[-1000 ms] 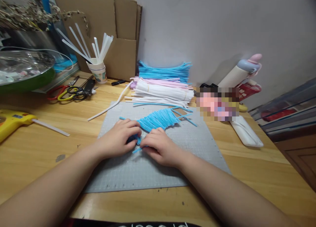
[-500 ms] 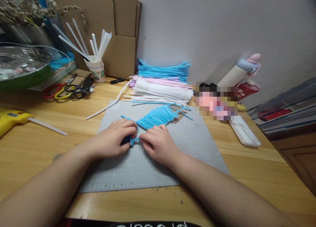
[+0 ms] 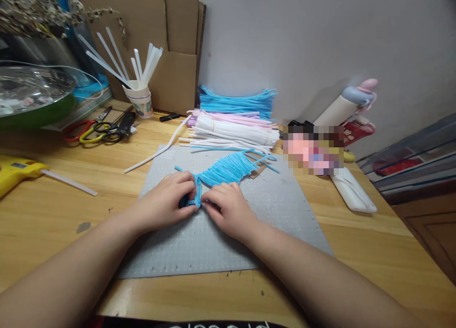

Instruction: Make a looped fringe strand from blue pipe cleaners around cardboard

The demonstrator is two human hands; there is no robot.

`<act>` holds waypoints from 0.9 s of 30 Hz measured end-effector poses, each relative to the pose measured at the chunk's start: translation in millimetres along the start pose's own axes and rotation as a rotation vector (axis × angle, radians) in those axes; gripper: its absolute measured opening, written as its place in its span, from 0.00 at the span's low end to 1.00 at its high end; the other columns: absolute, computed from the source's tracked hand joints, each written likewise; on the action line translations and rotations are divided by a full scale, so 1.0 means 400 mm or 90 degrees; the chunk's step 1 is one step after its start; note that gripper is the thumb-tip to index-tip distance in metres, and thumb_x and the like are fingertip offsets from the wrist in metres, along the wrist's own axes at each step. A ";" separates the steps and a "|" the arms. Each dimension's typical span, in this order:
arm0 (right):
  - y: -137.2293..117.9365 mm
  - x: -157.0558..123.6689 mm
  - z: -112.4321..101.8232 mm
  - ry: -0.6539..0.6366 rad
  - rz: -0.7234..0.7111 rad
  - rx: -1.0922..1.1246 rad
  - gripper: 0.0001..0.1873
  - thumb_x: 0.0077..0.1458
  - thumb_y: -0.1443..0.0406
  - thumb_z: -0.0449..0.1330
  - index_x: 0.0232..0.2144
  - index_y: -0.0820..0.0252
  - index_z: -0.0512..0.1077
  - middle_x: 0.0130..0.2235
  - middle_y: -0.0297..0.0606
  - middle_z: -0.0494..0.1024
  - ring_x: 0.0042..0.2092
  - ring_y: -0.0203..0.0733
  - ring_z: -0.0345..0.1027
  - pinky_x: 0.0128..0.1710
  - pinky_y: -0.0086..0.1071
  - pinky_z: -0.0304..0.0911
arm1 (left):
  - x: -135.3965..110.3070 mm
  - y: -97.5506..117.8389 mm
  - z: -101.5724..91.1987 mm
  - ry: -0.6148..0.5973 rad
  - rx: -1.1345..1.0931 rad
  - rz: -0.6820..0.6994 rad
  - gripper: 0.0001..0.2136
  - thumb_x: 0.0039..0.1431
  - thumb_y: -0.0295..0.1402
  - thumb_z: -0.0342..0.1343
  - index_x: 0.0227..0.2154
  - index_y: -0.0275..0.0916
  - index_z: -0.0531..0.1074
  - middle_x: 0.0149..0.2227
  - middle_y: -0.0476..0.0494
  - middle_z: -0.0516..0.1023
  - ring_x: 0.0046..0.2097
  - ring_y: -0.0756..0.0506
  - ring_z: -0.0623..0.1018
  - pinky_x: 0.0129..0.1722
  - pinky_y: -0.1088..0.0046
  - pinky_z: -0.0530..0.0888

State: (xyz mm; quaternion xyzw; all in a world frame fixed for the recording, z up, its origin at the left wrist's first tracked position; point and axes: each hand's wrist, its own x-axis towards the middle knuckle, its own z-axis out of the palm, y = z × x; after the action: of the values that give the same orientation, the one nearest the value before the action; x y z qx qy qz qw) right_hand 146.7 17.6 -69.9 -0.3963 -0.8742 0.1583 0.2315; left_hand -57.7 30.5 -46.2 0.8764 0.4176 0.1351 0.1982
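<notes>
My left hand (image 3: 173, 197) is closed around a blue pipe cleaner piece (image 3: 198, 191), whose bent strands show between my two hands. Across from it, my right hand (image 3: 228, 207) pinches at the same strands with thumb and forefinger; its fingertips touch the lower end. Just beyond my fingers lies a leaf-shaped body of blue pipe cleaners (image 3: 230, 168), wound in close rows, with loose ends sticking out at the right. Part of the piece is hidden under my left palm. Both hands rest over a grey cutting mat (image 3: 185, 252).
Bundles of blue (image 3: 237, 103) and white pipe cleaners (image 3: 235, 129) lie behind the mat. At left are a yellow glue gun (image 3: 17, 173), scissors (image 3: 94, 132) and a paper cup (image 3: 140, 102) of glue sticks. A bottle (image 3: 337, 107) and a white packet (image 3: 352, 189) stand right.
The blue strand between my hands now stands more upright, with its lower end drawn rightward toward my right fingertips. My left thumb has shifted slightly right. The wound blue body stays put.
</notes>
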 end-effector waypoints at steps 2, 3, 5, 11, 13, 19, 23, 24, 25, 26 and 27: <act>-0.001 0.001 -0.001 -0.002 -0.001 0.024 0.07 0.59 0.68 0.56 0.41 0.58 0.71 0.39 0.35 0.77 0.41 0.41 0.65 0.41 0.35 0.46 | 0.001 -0.002 0.002 -0.005 0.004 0.020 0.04 0.55 0.33 0.56 0.31 0.39 0.68 0.39 0.45 0.69 0.42 0.43 0.69 0.42 0.66 0.66; -0.003 0.001 -0.002 -0.008 -0.005 0.031 0.09 0.59 0.68 0.55 0.42 0.57 0.70 0.39 0.35 0.77 0.41 0.41 0.65 0.41 0.35 0.46 | 0.001 -0.003 0.003 -0.004 0.006 0.025 0.04 0.55 0.33 0.56 0.32 0.39 0.68 0.39 0.45 0.70 0.43 0.43 0.69 0.43 0.65 0.66; -0.005 0.002 -0.004 -0.025 -0.016 0.029 0.10 0.59 0.67 0.55 0.44 0.56 0.69 0.40 0.35 0.77 0.40 0.41 0.65 0.41 0.35 0.46 | 0.000 -0.003 0.005 0.001 0.009 0.028 0.05 0.56 0.34 0.55 0.34 0.39 0.70 0.40 0.44 0.70 0.44 0.42 0.70 0.44 0.64 0.66; -0.003 0.002 -0.002 -0.029 -0.041 -0.052 0.08 0.61 0.61 0.55 0.39 0.55 0.71 0.35 0.35 0.76 0.38 0.41 0.63 0.40 0.36 0.44 | -0.005 -0.001 0.006 -0.009 0.019 0.030 0.07 0.55 0.36 0.56 0.36 0.41 0.70 0.42 0.45 0.70 0.46 0.41 0.69 0.47 0.62 0.65; -0.002 0.001 -0.001 -0.024 -0.045 -0.078 0.07 0.61 0.63 0.54 0.37 0.56 0.72 0.34 0.36 0.76 0.38 0.41 0.63 0.40 0.37 0.44 | -0.008 0.000 0.004 -0.018 0.020 0.030 0.07 0.54 0.35 0.57 0.35 0.41 0.69 0.42 0.45 0.69 0.46 0.41 0.69 0.47 0.62 0.65; -0.005 0.001 0.002 -0.013 -0.040 -0.070 0.06 0.61 0.65 0.54 0.36 0.58 0.72 0.34 0.36 0.76 0.38 0.40 0.64 0.40 0.36 0.44 | -0.012 0.005 -0.002 -0.022 0.007 0.008 0.09 0.51 0.28 0.53 0.37 0.40 0.65 0.41 0.44 0.67 0.45 0.42 0.68 0.45 0.63 0.65; -0.005 0.002 0.005 -0.022 -0.046 -0.063 0.06 0.61 0.65 0.55 0.35 0.57 0.72 0.34 0.35 0.76 0.39 0.40 0.64 0.41 0.36 0.45 | -0.011 0.006 0.001 -0.012 0.013 -0.002 0.04 0.52 0.29 0.52 0.32 0.39 0.63 0.38 0.45 0.66 0.41 0.43 0.68 0.41 0.66 0.66; -0.005 0.002 0.005 -0.021 -0.046 -0.062 0.06 0.60 0.65 0.55 0.35 0.58 0.72 0.34 0.35 0.76 0.39 0.40 0.64 0.41 0.36 0.45 | -0.011 0.006 0.001 -0.014 0.013 0.002 0.03 0.53 0.29 0.52 0.30 0.39 0.64 0.38 0.44 0.66 0.42 0.43 0.68 0.42 0.66 0.66; -0.005 0.002 0.006 -0.018 -0.043 -0.063 0.06 0.60 0.65 0.55 0.34 0.58 0.72 0.34 0.35 0.75 0.38 0.40 0.64 0.40 0.36 0.44 | -0.010 0.006 0.001 -0.015 0.012 0.006 0.02 0.53 0.29 0.52 0.30 0.39 0.64 0.39 0.44 0.66 0.42 0.43 0.68 0.43 0.66 0.66; -0.005 0.002 0.006 -0.013 -0.039 -0.069 0.06 0.60 0.65 0.55 0.34 0.58 0.72 0.33 0.35 0.75 0.38 0.40 0.64 0.40 0.36 0.44 | -0.010 0.006 0.001 -0.015 0.011 0.007 0.02 0.53 0.29 0.52 0.29 0.39 0.65 0.39 0.44 0.66 0.43 0.43 0.68 0.43 0.66 0.66; -0.005 0.002 0.005 -0.009 -0.036 -0.078 0.07 0.61 0.66 0.54 0.34 0.58 0.72 0.33 0.35 0.75 0.38 0.40 0.64 0.40 0.36 0.44 | -0.010 0.006 0.001 -0.015 0.010 0.007 0.01 0.53 0.29 0.52 0.28 0.39 0.65 0.39 0.44 0.66 0.43 0.43 0.68 0.43 0.66 0.67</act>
State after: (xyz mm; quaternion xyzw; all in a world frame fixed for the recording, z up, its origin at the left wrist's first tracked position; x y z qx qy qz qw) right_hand 143.8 16.7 -70.5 -0.3841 -0.8945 0.1008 0.2053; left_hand -58.4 25.6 -45.8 0.8819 0.4112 0.1228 0.1952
